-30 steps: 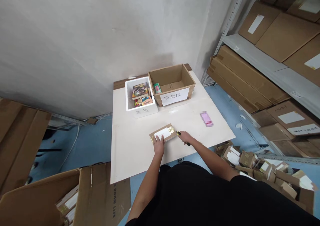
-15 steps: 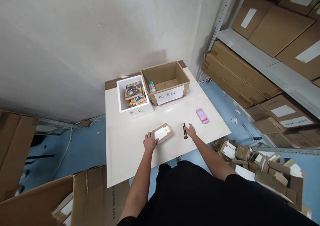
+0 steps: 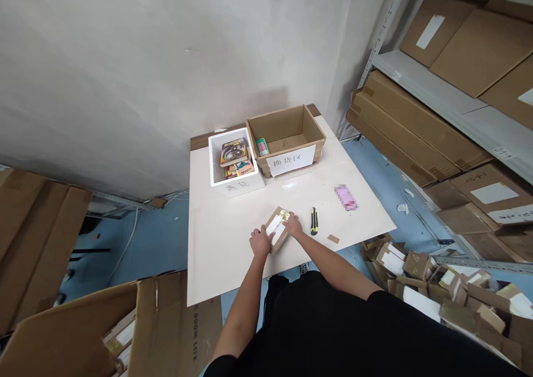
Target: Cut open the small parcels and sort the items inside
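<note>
A small cardboard box with a white label and shiny tape at its far end lies at an angle on the white table. My left hand grips its near left side, fingers closed over the edge. At the far right side, my right hand is closed on the same box near the tape. A black and yellow utility knife rests on the table just right of my right hand. Beside the knife is a small brown cardboard scrap.
Behind stand a white foam box holding books and an open cardboard carton with a paper sign. A blurred pink item lies to the right. Shelving with cartons is at right; discarded boxes cover the floor below.
My right hand has left the utility knife and moved left onto the box. The box has been turned, its taped end now pointing farther away. The cardboard scrap has come into sight.
</note>
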The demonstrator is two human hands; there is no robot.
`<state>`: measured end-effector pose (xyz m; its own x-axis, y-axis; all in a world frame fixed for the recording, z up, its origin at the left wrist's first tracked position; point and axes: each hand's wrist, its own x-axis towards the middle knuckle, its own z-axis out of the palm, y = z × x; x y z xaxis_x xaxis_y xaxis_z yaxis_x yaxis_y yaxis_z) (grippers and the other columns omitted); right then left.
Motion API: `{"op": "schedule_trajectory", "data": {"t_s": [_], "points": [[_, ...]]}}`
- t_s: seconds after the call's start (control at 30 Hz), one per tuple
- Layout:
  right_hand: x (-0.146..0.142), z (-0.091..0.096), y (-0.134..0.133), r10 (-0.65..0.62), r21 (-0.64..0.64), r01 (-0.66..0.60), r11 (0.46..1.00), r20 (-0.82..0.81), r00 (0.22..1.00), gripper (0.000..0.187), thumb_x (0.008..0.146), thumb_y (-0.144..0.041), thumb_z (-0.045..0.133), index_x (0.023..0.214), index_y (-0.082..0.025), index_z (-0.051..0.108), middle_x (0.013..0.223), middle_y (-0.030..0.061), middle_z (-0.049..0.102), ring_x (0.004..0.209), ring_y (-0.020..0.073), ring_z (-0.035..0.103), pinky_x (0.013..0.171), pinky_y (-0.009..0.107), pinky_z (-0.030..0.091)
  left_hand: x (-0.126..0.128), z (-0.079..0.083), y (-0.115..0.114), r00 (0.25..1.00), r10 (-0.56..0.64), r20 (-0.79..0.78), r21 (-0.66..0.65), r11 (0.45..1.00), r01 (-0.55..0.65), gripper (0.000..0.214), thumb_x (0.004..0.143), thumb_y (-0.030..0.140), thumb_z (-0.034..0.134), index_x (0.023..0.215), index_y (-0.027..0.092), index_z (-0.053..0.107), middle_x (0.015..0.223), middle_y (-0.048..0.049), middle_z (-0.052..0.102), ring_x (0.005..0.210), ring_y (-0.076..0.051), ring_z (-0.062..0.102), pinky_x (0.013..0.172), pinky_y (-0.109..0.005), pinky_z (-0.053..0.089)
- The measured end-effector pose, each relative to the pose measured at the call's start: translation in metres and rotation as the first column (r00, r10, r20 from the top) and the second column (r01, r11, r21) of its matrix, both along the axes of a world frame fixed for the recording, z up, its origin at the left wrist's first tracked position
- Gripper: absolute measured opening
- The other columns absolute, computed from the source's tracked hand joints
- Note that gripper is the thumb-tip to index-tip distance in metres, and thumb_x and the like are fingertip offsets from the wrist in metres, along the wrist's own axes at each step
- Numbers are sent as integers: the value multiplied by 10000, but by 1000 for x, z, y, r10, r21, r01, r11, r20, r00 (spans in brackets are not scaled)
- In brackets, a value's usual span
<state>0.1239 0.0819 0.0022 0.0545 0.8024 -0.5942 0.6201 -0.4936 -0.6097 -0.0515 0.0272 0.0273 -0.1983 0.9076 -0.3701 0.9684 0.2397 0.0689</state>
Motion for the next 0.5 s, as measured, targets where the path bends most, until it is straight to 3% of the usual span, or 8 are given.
{"op": "schedule_trajectory", "data": {"t_s": [0.1, 0.2, 0.33, 0.5], "points": [[10, -6, 9, 39, 32, -38, 999, -28, 999, 664, 952, -348, 657, 1559, -238, 414, 1491, 139, 543, 1174, 274, 685, 994, 337, 507, 6, -8, -7, 993, -112, -33, 67, 991, 114, 649, 1074, 513, 391, 1570, 97, 428, 1251, -240, 636, 1166, -347, 621, 926, -419, 514], [19, -11, 15, 61, 98, -53, 994, -81, 995, 746, 882, -307, 723, 1564, -235, 429, 1475, 127, 583, 1276, 290, 638, 1067, 359, 486, 16, -11, -13, 989, -142, -30, 59, 988, 144, 663, 1085, 481, 363, 1595, 58, 377, 1240, -249, 644, 1106, -338, 658, 873, -406, 536], [21, -16, 16, 6, 123, 7, 992, -100, 995, 777, 839, -255, 753, 1553, -248, 444, 1454, 107, 623, 1325, 294, 615, 1102, 379, 480, 29, -9, -13, 999, -49, -8, 57, 997, 49, 631, 1067, 503, 416, 1546, 92, 436, 1268, -222, 636, 1144, -334, 652, 866, -386, 536], [11, -14, 20, 24, 111, -26, 993, 21, 999, 717, 823, -198, 762, 1489, -245, 502, 1372, 113, 664, 1248, 295, 660, 1031, 360, 504, 34, -7, -7, 999, 33, 39, 86, 996, -36, 619, 1033, 559, 489, 1485, 136, 484, 1305, -198, 616, 1203, -332, 618, 897, -376, 517]]}}
